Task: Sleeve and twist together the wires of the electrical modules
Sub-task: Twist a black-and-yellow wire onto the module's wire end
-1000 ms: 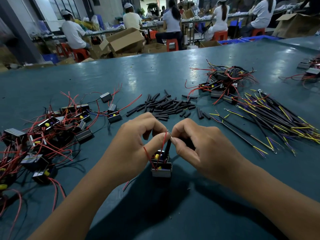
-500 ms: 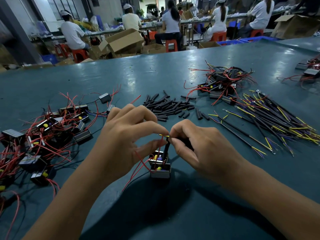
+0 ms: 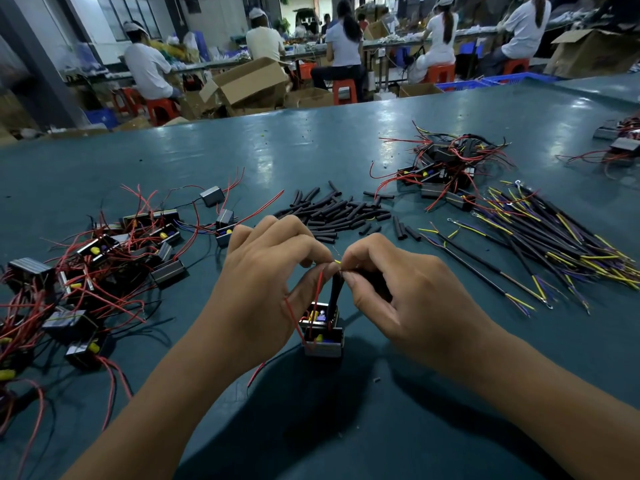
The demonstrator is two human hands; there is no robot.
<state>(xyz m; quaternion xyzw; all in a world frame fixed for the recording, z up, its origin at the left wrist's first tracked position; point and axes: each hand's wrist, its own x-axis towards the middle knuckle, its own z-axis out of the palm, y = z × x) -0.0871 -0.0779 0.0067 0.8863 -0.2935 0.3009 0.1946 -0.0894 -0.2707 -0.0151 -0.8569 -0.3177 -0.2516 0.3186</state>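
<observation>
Two small black modules [image 3: 322,336] with yellow parts sit stacked on the green table [image 3: 311,150] just below my hands. A red wire [image 3: 317,296] and a black sleeve [image 3: 335,292] rise from them to my fingertips. My left hand [image 3: 263,285] pinches the red wire's end with thumb and forefinger. My right hand [image 3: 401,292] pinches the top of the black sleeve, where a short yellow wire tip [image 3: 337,261] sticks out. The two hands' fingertips nearly touch above the modules.
A heap of modules with red wires [image 3: 86,271] lies at the left. Loose black sleeves [image 3: 336,211] lie beyond my hands. Another module heap [image 3: 440,168] and a bundle of black cables with yellow and purple ends [image 3: 554,244] lie at the right. People sit at benches behind the table.
My left hand has risen and rolled over the wire ends, its fingers now higher. A yellow wire tip has come into sight between the fingertips. The modules stay put.
</observation>
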